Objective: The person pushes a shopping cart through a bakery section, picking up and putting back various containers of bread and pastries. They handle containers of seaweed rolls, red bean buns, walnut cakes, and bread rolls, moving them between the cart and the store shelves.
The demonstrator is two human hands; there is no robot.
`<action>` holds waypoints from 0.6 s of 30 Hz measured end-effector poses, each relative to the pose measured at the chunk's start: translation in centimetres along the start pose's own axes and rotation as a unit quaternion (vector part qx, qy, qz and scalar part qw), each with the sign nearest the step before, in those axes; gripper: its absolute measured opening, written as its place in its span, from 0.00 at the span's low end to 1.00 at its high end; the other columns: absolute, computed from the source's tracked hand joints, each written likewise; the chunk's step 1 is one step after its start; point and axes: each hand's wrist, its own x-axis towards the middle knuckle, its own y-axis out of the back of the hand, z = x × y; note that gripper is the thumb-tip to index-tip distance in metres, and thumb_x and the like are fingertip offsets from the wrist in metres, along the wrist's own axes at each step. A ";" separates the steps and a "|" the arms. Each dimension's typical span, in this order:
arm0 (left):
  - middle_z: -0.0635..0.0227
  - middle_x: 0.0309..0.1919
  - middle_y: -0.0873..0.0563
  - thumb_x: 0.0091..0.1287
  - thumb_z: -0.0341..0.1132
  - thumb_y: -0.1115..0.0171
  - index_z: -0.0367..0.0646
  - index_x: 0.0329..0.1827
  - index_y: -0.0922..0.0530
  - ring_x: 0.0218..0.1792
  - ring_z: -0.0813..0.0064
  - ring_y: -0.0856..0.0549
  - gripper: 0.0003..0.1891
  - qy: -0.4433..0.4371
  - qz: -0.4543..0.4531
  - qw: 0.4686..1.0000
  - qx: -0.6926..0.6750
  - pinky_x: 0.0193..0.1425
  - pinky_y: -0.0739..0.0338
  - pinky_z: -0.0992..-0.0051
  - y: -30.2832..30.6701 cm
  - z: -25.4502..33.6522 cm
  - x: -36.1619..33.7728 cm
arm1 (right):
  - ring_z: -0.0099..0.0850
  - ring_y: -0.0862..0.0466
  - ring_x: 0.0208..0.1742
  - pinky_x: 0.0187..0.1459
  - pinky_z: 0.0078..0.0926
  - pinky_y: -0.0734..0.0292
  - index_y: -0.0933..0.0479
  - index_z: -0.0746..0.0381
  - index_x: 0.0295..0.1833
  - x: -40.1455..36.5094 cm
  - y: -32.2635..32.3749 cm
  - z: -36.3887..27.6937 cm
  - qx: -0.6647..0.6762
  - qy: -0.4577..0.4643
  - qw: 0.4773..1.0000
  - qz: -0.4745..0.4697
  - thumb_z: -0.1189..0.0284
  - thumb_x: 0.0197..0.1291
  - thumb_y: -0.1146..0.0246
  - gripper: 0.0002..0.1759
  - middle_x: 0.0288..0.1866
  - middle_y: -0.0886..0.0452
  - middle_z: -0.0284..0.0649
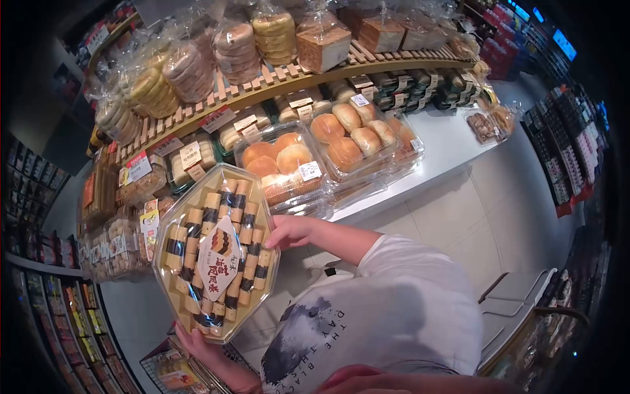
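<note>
Between my two hands is an octagonal clear-lidded tray of egg rolls (252, 217), tilted, with dark bands round the rolls and a white diamond label in the middle. My right hand (289, 231) grips its right edge, thumb at the rim. At the lower edge my left hand (195, 345) supports the tray, its fingers partly hidden underneath. Just beyond the tray, on the display, sit a clear box of round buns (279, 157) and another box of glossy rolls (351, 134).
A slatted wooden shelf (262, 85) carries bagged bread (325, 47). Below it runs a white counter (436, 148) with packed pastries and price cards. A wire basket (154, 368) with packaged goods stands at lower left. More stocked shelves (72, 315) line the left side.
</note>
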 end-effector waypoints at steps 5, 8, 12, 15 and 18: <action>0.54 0.57 0.34 0.56 0.39 0.45 0.31 0.62 0.44 0.57 0.63 0.32 0.33 0.009 -0.098 0.995 0.024 0.60 0.37 0.67 -0.8 0.2 1.6 | 0.25 0.21 0.44 0.43 0.24 0.25 0.29 0.64 0.50 -3.3 -1.5 -0.3 0.007 0.086 0.996 0.015 0.79 0.43 0.37 0.23 0.45 0.22 0.37; 0.54 0.56 0.34 0.56 0.40 0.46 0.31 0.61 0.43 0.56 0.63 0.32 0.32 0.015 -0.134 0.990 0.038 0.59 0.37 0.68 -2.4 1.5 1.7 | 0.25 0.21 0.43 0.44 0.24 0.25 0.28 0.64 0.50 -4.3 -2.2 0.6 0.033 0.107 0.992 0.055 0.80 0.43 0.38 0.23 0.44 0.21 0.37; 0.55 0.56 0.34 0.57 0.41 0.47 0.32 0.61 0.42 0.55 0.63 0.31 0.32 0.044 -0.142 0.989 0.027 0.58 0.35 0.68 -1.0 1.3 1.2 | 0.28 0.22 0.47 0.50 0.28 0.28 0.31 0.65 0.52 -4.1 -2.0 2.4 0.057 0.077 0.991 0.096 0.80 0.42 0.37 0.26 0.46 0.22 0.39; 0.54 0.55 0.33 0.56 0.41 0.45 0.33 0.61 0.41 0.54 0.63 0.30 0.32 0.050 -0.104 0.993 0.004 0.57 0.34 0.68 0.7 1.3 0.5 | 0.28 0.22 0.48 0.51 0.28 0.28 0.32 0.65 0.54 -3.1 -3.3 3.4 0.065 0.078 0.989 0.109 0.78 0.42 0.37 0.27 0.48 0.23 0.39; 0.54 0.54 0.31 0.56 0.41 0.45 0.33 0.61 0.40 0.53 0.63 0.28 0.32 0.060 -0.065 0.996 -0.019 0.57 0.33 0.68 2.8 1.4 -0.6 | 0.23 0.21 0.39 0.39 0.22 0.24 0.32 0.61 0.50 -0.6 -4.0 4.8 0.040 0.078 0.992 0.091 0.78 0.45 0.39 0.23 0.42 0.22 0.34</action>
